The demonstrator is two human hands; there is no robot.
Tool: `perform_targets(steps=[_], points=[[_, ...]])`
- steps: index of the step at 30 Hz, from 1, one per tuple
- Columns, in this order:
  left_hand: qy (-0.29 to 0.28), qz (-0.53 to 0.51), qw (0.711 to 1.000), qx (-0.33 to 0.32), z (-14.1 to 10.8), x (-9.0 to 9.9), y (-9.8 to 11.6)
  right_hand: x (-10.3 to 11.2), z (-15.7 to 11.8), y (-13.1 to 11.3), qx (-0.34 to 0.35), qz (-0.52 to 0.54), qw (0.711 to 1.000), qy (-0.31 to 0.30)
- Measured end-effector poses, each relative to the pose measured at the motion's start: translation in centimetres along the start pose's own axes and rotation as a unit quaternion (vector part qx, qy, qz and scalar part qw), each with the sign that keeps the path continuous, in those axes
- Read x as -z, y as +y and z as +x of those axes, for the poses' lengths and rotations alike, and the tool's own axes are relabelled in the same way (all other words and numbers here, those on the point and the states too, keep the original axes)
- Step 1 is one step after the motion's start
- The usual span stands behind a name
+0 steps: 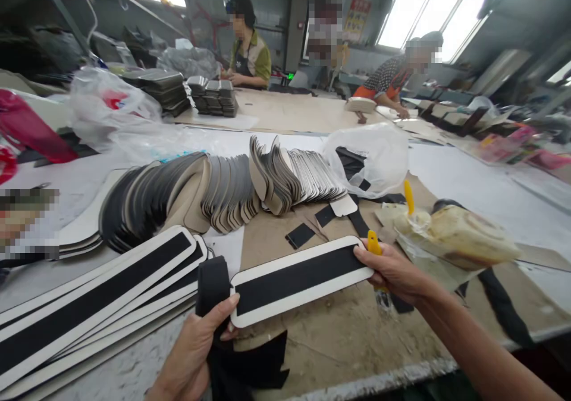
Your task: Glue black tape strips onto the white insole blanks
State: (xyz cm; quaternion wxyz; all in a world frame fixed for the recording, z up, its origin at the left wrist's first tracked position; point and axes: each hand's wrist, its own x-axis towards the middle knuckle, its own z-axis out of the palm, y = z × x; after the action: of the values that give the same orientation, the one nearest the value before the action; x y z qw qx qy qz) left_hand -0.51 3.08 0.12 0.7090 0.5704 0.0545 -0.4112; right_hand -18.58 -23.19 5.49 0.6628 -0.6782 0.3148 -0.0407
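A long white panel (267, 310) with rounded corners and a black strip (297, 279) along its middle is held level above the bench. My left hand (196, 344) pinches its left end, thumb on top. At the other end, my right hand (397, 270) grips the panel with thumb and fingers. A yellow-handled tool (373, 243) is also in my right hand; its kind is mostly hidden by the fingers. Black webbing (213, 282) loops up beside my left hand, its lower length hanging behind the wrist. Similar white panels with black strips (96, 306) lie stacked at the left.
Rows of curved grey and beige pieces (178, 193) lean behind the panel. A clear plastic bag (379, 157) holds black pieces. A plastic-wrapped container (468, 234) stands right, near another yellow handle (408, 197). Black scraps (300, 235) lie on brown board. Two people work across the bench.
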Motion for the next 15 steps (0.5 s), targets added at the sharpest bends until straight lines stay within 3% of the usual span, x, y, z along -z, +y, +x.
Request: perform_targets(steps=[3,9,13,15], points=[[0.000,-0.039,0.999,-0.009,-0.3,0.0,0.6,0.0,0.3,-0.2,-0.007,0.026,1.000,-0.004],[-0.031,-0.058,0.992,-0.110,-0.6,1.1,1.6,-0.3,2.9,-1.0,-0.028,-0.087,0.996,0.012],[0.019,-0.078,0.989,-0.121,-1.1,2.3,2.4,-1.9,4.5,-2.3,-0.029,-0.138,0.990,0.016],[0.042,-0.090,0.987,-0.125,-1.5,3.0,2.9,-2.9,5.1,-2.7,0.005,-0.174,0.984,0.029]])
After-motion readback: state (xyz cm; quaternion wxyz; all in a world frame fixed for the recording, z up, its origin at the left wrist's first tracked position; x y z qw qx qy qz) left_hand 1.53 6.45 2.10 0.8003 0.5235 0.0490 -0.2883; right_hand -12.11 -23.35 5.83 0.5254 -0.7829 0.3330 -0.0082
